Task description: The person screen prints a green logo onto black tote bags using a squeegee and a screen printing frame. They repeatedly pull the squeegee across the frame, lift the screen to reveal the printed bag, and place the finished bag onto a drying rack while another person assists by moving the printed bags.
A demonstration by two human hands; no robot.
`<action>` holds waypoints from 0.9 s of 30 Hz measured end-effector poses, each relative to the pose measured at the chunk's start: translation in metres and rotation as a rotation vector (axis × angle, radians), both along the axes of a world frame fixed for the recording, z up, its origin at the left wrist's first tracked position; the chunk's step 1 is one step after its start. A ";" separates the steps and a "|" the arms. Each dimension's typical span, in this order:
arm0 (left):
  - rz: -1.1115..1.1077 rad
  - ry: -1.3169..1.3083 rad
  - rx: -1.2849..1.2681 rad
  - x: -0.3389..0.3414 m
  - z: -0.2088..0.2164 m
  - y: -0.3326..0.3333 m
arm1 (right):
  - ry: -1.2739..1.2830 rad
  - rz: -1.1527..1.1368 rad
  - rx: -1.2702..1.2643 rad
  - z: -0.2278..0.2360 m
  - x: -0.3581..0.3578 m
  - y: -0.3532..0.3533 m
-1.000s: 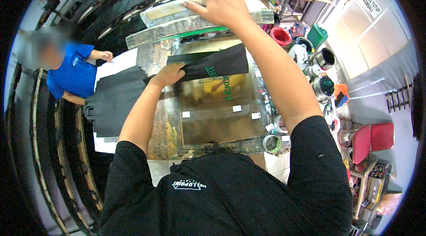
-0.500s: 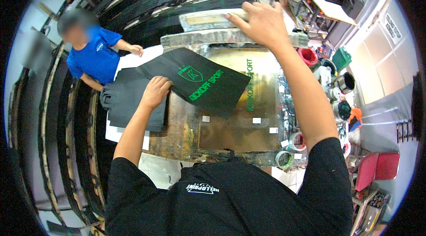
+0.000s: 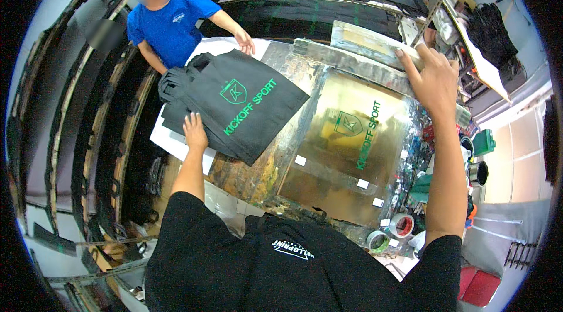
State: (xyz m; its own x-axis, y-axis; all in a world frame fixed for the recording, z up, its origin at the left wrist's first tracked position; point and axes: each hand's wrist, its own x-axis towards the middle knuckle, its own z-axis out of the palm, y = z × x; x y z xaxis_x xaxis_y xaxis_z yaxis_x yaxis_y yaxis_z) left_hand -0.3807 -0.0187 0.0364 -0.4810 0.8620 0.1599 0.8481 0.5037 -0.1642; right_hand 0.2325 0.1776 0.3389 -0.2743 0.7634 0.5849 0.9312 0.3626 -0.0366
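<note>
bag (image 3: 237, 107) left of platen (image 3: 346, 153)

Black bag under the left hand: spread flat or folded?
Spread flat: the black bag lies open-faced atop a stack, left hand on its edge.

**Paint-stained bench and what lies on it**

The bench (image 3: 258, 171) is smeared with old ink and paint. A flat yellowish printing plate (image 3: 346, 153) with a green emblem and lettering covers its middle. On the left side lies a stack of black fabric bags (image 3: 234, 107), the top one printed in green, resting partly on white sheets (image 3: 176, 142). Tape rolls (image 3: 390, 233) sit at the near right edge, beside small pots (image 3: 476, 172).
</note>
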 end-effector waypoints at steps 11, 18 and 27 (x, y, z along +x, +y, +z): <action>0.006 -0.452 0.257 0.178 -0.091 -0.159 | 0.020 0.011 0.050 -0.004 -0.003 -0.006; -0.151 -0.473 0.245 0.150 -0.056 -0.119 | -0.029 -0.005 0.066 -0.005 -0.001 -0.011; 0.006 -0.270 -0.108 0.145 -0.016 -0.039 | -0.002 -0.002 0.049 -0.007 -0.002 -0.017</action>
State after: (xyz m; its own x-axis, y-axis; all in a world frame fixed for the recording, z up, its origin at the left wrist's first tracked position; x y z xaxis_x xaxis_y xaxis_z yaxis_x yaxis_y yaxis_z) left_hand -0.2354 -0.0580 0.0203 -0.4987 0.8641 -0.0676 0.8655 0.5006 0.0144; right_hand 0.2308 0.1601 0.3324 -0.2738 0.7344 0.6210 0.9321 0.3619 -0.0171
